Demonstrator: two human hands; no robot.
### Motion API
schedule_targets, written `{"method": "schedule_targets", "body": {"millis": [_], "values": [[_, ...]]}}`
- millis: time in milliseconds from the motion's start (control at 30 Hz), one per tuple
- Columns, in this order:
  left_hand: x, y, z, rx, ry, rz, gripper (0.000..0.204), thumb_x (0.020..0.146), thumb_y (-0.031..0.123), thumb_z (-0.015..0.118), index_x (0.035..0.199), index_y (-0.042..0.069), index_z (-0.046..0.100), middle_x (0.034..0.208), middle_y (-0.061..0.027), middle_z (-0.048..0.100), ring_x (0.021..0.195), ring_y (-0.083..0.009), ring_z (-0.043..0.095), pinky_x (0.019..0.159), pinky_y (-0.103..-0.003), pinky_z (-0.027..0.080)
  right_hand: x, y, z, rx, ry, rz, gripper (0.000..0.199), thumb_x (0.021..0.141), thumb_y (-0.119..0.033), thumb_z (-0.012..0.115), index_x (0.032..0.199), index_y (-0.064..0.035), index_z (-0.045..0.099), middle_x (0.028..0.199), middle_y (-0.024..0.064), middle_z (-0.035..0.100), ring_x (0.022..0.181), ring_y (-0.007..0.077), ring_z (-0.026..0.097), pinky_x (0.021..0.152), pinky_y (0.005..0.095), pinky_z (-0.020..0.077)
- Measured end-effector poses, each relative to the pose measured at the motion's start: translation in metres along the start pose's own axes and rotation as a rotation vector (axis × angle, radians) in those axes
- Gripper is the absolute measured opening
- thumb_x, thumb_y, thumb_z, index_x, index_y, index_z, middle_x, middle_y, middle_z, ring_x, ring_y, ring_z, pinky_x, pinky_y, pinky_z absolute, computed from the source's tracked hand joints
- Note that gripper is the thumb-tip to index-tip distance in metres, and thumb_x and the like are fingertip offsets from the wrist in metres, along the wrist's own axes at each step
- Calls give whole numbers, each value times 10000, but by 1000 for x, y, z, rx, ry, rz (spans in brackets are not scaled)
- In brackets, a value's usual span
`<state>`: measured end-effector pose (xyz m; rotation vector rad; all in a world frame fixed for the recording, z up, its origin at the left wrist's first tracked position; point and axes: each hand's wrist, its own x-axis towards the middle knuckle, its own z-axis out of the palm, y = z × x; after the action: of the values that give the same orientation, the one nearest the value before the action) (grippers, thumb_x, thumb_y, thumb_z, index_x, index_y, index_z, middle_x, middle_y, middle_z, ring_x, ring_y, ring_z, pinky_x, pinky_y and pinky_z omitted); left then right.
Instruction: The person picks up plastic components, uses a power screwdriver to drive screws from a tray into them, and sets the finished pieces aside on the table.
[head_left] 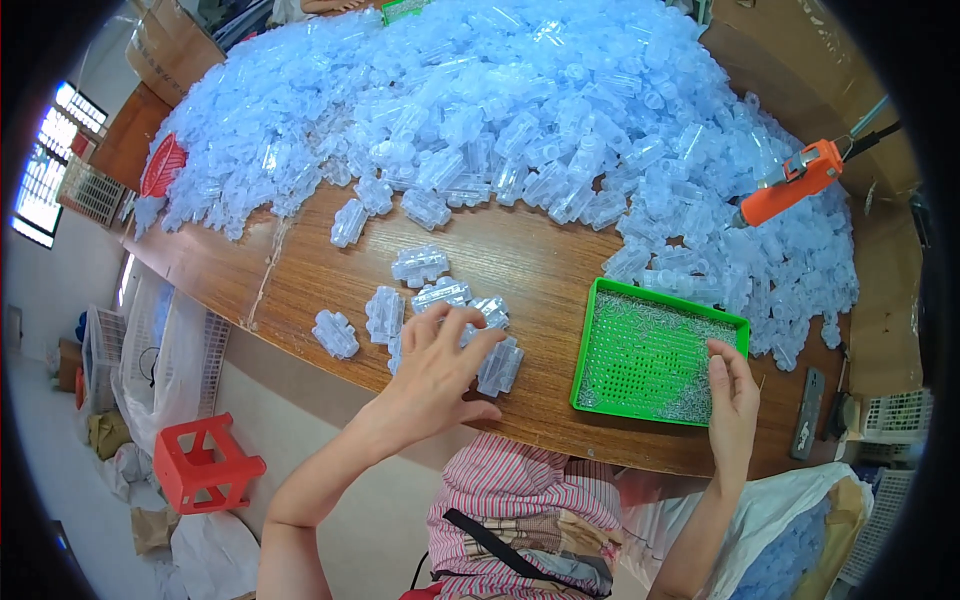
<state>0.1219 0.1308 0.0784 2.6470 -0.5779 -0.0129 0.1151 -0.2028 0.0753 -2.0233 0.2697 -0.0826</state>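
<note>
1. The left hand (pixel 440 362) rests with fingers spread, not closed, on a cluster of translucent pale-blue plastic parts (pixel 470 330) on the wooden table (pixel 530 260).
2. The right hand (pixel 733 395), fingers loosely extended and holding nothing, touches the near right edge of the green perforated tray (pixel 650 355).
3. A large pile of the same parts (pixel 520 110) lies beyond; an orange power tool (pixel 795 180) hangs over it.

Under the left hand (pixel 435 370) lie glossy translucent plastic parts (pixel 440 310) on smooth varnished wood table (pixel 530 260); by the right hand (pixel 733 400), a matt green plastic tray (pixel 590 350).
</note>
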Motion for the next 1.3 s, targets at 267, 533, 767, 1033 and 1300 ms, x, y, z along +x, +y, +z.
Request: {"method": "schedule_targets", "body": {"millis": [267,533,767,1033,1300], "values": [[16,8,7,56,-47,118,778,548,208,813,1235,129,458,1257,-82,396,1201,-325,316,960,-480,225,-12,-9,-10,82,92,-41,226,935,-152,529,1083,9,585,1116,54,561,988,99,512,873,229,393],[9,35,38,-1377,-163,24,892,633,239,846,1353,106,335,1320,-55,378,1262,-206,313,1037,-407,259,-36,-38,3,188,436,-615,106,914,-91,479,998,-34,449,848,57,463,745,112,440,670,242,385],[12,41,50,-1988,-679,-195,1062,603,570,764,1398,46,294,1426,-152,327,1320,-260,309,1077,-390,249,-73,-33,56,202,-70,-353,467,830,-169,639,1240,-19,473,1211,166,456,1059,263,462,837,333,420],[10,48,63,-2384,-819,-151,846,770,561,601,1375,31,341,1400,-163,374,1304,-254,339,1086,-396,219,-60,-51,44,-25,-252,-473,493,813,-237,658,1232,-29,504,1218,157,485,1124,306,417,941,387,352],[9,48,63,-2300,-689,-277,587,930,450,418,1335,27,383,1346,-126,443,1249,-247,405,1095,-416,230,-63,-40,48,38,-143,-527,351,810,-180,670,1114,-29,583,1040,123,614,952,293,545,840,360,433]]}}
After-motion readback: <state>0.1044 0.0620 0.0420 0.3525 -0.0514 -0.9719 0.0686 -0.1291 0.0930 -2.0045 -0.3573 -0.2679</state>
